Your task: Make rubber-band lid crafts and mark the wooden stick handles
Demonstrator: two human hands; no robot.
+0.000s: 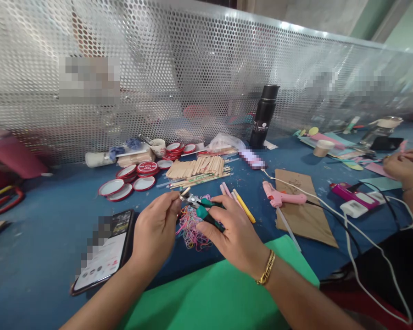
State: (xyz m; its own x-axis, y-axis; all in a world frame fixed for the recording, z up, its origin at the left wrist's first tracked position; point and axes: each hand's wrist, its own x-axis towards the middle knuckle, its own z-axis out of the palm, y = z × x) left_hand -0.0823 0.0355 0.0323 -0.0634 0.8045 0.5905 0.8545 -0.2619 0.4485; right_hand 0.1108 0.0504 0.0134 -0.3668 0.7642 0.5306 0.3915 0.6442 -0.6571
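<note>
My right hand [236, 229] is closed around the green handles of a pair of cutting pliers [202, 211]. The pliers' metal jaws meet a short pale wooden stick [185, 190], which my left hand [158, 227] pinches between thumb and fingers. My left fingers hide most of the stick. Under both hands lies a tangled heap of colourful rubber bands [195, 233]. Just beyond them, a row of flat wooden craft sticks [196, 168] is spread out, and red-rimmed jar lids [145, 182] sit to its left.
A phone [112, 256] lies left of my left arm, and green sheet [209, 298] is in front of me. To the right are a pink glue gun [282, 197] on cardboard [318, 227], white cables and a co-worker's hand [404, 167]. A black bottle [264, 117] stands before the perforated metal screen [206, 59].
</note>
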